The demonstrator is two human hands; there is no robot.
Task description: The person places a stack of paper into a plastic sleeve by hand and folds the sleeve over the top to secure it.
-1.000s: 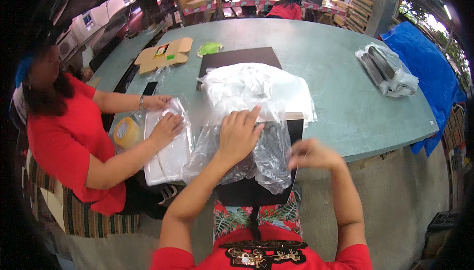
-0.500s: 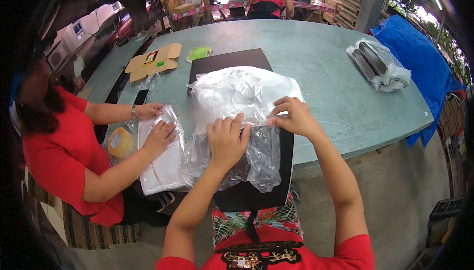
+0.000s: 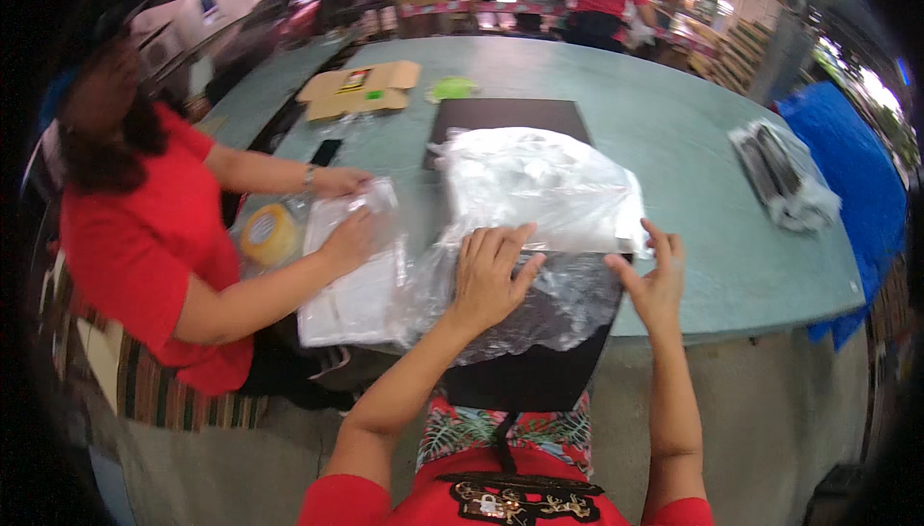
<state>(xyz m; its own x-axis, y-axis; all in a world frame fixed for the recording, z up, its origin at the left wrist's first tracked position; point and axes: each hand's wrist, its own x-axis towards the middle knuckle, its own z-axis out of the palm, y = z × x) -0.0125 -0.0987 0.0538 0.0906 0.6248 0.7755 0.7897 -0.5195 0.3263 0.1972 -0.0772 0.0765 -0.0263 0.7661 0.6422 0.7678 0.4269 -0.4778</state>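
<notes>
A pile of thin plastic bags (image 3: 539, 189), whitish at the far part and clear at the near part, lies across a dark board (image 3: 505, 120). The board's near end sticks out past the table edge toward me. My left hand (image 3: 489, 281) rests flat on the plastic, fingers stretched, where the whitish and clear parts meet. At the pile's right edge is my right hand (image 3: 656, 281), its thumb and fingers apart with nothing between them. Clear, crumpled plastic (image 3: 573, 305) spreads below my hands over the board.
On my left a person in red (image 3: 164, 237) handles a stack of clear bags (image 3: 351, 285). Near them are a tape roll (image 3: 269, 234), a phone (image 3: 326, 152) and a flattened carton (image 3: 361, 88). A plastic-wrapped bundle (image 3: 784, 175) sits at the right, by a blue tarp (image 3: 847, 160).
My right hand's thumb and fingers, close together at the plastic's edge before, have spread apart. My left hand stays on the plastic. The whole view has shifted, with table things now farther right.
</notes>
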